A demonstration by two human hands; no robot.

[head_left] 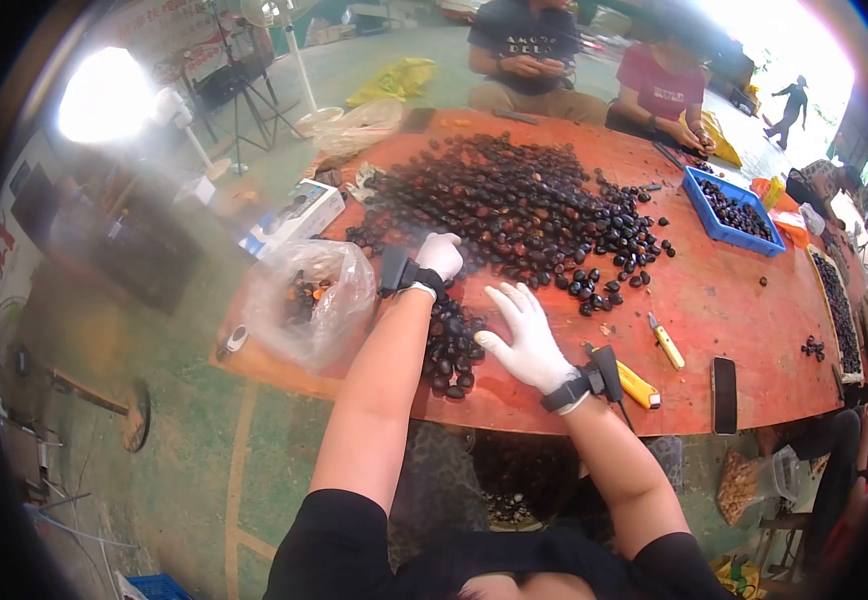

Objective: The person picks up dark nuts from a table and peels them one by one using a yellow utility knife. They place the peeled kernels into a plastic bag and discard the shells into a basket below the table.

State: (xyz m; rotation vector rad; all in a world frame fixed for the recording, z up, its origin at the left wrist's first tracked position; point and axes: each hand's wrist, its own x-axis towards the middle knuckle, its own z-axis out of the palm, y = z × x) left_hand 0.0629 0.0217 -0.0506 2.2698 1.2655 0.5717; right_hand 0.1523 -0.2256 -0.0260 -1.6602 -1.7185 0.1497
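Observation:
A wide pile of dark, glossy, nut-like round pieces (514, 200) covers the middle of the table. My left hand (441, 257), in a white glove, rests at the near left edge of this pile; its fingers are bent down and mostly hidden. My right hand (526, 340), also gloved in white, hovers beside a smaller heap of the same pieces (452, 350). Its fingers are spread, and nothing shows in them. Below my right wrist lies a yellow-handled tool (638, 386). Farther right is a small knife with a yellow handle (668, 345).
A clear plastic bag (319, 325) with scraps stands left of my left forearm, near a white box (304, 212). On the right are a phone (724, 395) and a blue crate (732, 245) of dark pieces. Two people (526, 50) sit across the red table (774, 330).

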